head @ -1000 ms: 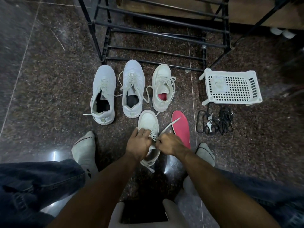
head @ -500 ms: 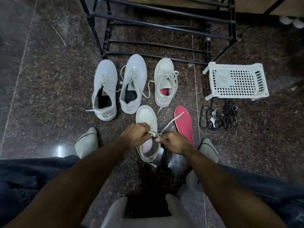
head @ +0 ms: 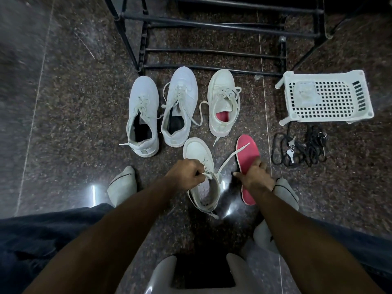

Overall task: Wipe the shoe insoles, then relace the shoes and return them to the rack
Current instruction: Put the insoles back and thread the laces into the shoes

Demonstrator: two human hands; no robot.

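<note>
right hand (head: 257, 177) moved onto red insole (head: 248, 153) beside keys (head: 291, 152).

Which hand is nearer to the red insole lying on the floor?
Right. The right hand rests on the red insole, fingers over its middle. The left hand is apart from it, pinching a lace at the near shoe.

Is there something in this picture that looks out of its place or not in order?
Yes. The red insole lies on the floor beside the near shoe, not inside it; the right hand rests on it. That shoe's lace trails loose across the insole, one end pinched by the left hand.
</note>
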